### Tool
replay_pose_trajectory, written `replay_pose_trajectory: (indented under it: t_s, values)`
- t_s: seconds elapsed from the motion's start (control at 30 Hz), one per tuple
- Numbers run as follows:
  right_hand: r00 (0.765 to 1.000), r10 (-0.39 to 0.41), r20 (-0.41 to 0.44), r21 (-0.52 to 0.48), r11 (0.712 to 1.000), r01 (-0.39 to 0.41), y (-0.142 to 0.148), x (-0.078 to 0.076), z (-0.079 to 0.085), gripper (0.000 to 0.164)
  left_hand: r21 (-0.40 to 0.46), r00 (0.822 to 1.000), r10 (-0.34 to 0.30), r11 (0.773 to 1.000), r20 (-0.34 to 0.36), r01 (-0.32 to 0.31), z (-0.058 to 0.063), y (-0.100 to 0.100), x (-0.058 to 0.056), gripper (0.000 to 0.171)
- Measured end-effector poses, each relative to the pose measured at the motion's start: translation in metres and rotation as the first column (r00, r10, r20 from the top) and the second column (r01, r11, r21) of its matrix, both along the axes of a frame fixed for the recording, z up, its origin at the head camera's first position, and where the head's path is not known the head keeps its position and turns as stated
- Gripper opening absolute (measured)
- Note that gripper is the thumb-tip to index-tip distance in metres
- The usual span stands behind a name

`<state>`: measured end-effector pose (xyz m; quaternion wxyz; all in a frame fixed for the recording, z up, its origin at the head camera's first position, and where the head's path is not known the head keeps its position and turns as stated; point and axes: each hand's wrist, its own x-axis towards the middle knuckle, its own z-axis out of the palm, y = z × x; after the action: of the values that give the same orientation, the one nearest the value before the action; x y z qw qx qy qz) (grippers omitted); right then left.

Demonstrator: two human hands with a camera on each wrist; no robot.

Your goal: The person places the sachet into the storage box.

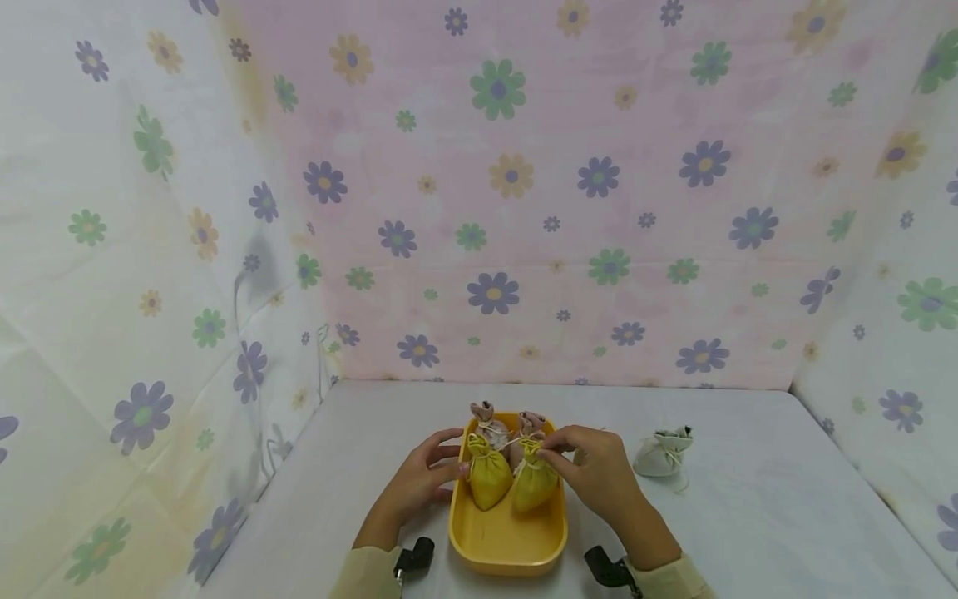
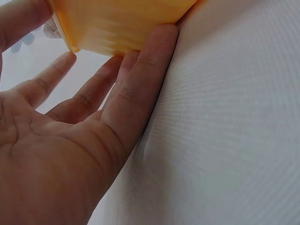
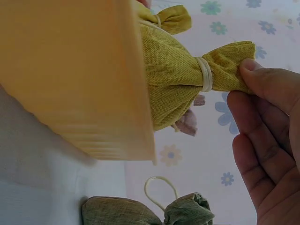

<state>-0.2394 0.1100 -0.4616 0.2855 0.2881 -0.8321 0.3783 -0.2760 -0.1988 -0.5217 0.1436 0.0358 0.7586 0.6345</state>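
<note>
A yellow plastic tray [image 1: 509, 541] stands on the table with several small drawstring pouches in it. Two pinkish-brown pouches [image 1: 490, 427] sit at its far end, partly hidden behind two yellow ones. My right hand [image 1: 602, 470] pinches the gathered top of the right yellow pouch [image 3: 171, 77] between thumb and fingers; its body is inside the tray. The left yellow pouch [image 1: 490, 481] leans near the tray's left wall. Along that wall my left hand [image 1: 422, 478] rests with fingers spread, thumb at the rim and fingertips against the tray's side [image 2: 122, 23] low by the table.
A grey-green pouch [image 1: 661, 453] with a loose cord lies on the table right of the tray, beyond my right hand. White cloth covers the tabletop [image 1: 748, 516]. Flower-patterned sheets [image 1: 554, 249] hang at the back and both sides.
</note>
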Motion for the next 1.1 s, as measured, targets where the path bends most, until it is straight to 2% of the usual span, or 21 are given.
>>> replay_pose_trajectory:
  t_s: [0.1, 0.33, 0.63, 1.1]
  values:
    - [0.999, -0.026, 0.033, 0.021, 0.999, 0.025, 0.0000, -0.0004, -0.0018, 0.011, -0.003, 1.000, -0.001, 1.000, -0.002, 0.001, -0.0007, -0.0002, -0.0008, 0.082]
    - [0.998, -0.050, 0.041, 0.047, 0.998, 0.048, 0.0004, -0.0021, -0.0069, 0.010, -0.008, 1.000, -0.007, 1.000, -0.010, 0.007, 0.0003, 0.0005, -0.0009, 0.083]
    - [0.984, -0.080, 0.160, 0.052, 0.996, 0.072, -0.0038, 0.0000, -0.0065, 0.011, 0.002, 1.000, -0.010, 1.000, -0.006, 0.010, 0.0009, -0.0007, 0.0008, 0.081]
    - [0.984, -0.070, 0.162, 0.072, 0.996, 0.059, -0.0055, 0.0005, -0.0085, 0.014, 0.007, 1.000, -0.019, 1.000, -0.008, 0.019, 0.0000, -0.0006, -0.0003, 0.080]
